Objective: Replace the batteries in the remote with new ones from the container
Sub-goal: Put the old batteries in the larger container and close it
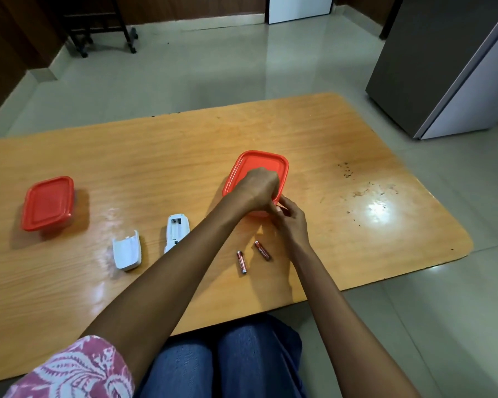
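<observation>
Container (243, 168), red-topped and shut, sits on the table (357, 139) right of centre, and both hands are on it. Left hand (259, 191) lies knuckles-up across the top, fingers bent down over the near edge, clamping it. Right hand (292, 222) comes in at the container's 5 o'clock, fingertips (279, 208) pinching the near corner of the red rim. Two batteries (241, 262) lie loose at the container's 6 o'clock, between the forearms, touching neither. Remote (177, 232) lies at 8 o'clock, back up, battery bay open; its cover (126, 250) lies just beside it at 8 o'clock. Second red container (48, 203) is far out at 9 o'clock.
</observation>
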